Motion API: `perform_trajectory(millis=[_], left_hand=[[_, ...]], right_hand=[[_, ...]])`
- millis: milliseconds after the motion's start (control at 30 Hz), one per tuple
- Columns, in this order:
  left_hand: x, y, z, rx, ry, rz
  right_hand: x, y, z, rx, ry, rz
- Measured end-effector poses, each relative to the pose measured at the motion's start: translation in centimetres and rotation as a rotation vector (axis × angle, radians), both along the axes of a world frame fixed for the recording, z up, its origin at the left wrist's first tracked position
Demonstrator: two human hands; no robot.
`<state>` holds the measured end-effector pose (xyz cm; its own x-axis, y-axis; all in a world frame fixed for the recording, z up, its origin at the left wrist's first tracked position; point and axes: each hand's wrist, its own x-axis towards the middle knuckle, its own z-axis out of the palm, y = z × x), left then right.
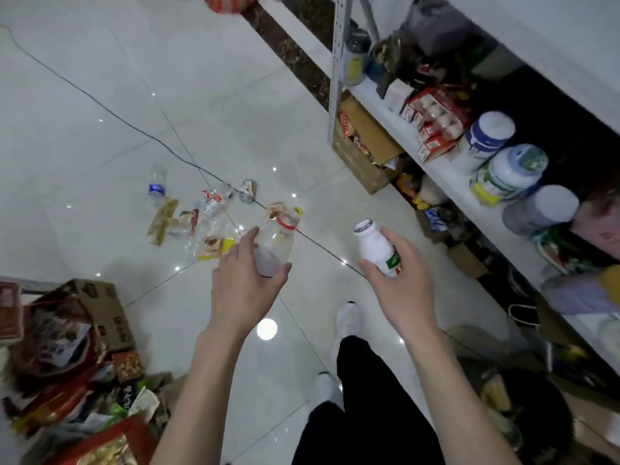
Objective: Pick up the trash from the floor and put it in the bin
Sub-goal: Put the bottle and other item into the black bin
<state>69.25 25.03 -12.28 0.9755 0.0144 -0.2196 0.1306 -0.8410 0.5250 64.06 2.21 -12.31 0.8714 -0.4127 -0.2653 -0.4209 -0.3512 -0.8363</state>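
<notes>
My left hand point(246, 286) grips a clear plastic bottle point(276, 243) with a red ring at its open neck. My right hand point(399, 290) holds a white capless bottle point(374, 248) with a green and red label. Both bottles are above the glossy tiled floor. Ahead on the floor lies a heap of trash: a clear water bottle with a blue label point(157, 186), a drinks can point(247, 190), crumpled clear plastic and wrappers point(208, 226). A dark round bin point(523, 411) with rubbish inside sits at the lower right, partly hidden by my right arm.
A metal shelf rack point(432, 156) with jars, cartons and boxes runs along the right. An open cardboard box point(97, 313) and piled packaging fill the lower left. A thin black cable point(134, 127) crosses the floor. My legs and white shoes point(349, 322) are below.
</notes>
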Motion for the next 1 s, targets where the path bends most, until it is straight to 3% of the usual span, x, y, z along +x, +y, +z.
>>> perform_trajectory(millis=[400, 567, 1000], left_hand=[[-11.3, -13.4, -2.9, -0.216, 0.190, -0.155], [-17.0, -21.8, -5.9, -0.188, 0.263, -0.332], [-34.9, -45.2, -19.6, -0.215, 0.522, -0.420]], right_hand=[[-19.6, -10.6, -1.5, -0.011, 0.138, -0.406], [-27.1, -15.6, -4.2, 0.015, 0.148, -0.536], [-44.6, -33.1, -17.5, 0.073, 0.274, -0.870]])
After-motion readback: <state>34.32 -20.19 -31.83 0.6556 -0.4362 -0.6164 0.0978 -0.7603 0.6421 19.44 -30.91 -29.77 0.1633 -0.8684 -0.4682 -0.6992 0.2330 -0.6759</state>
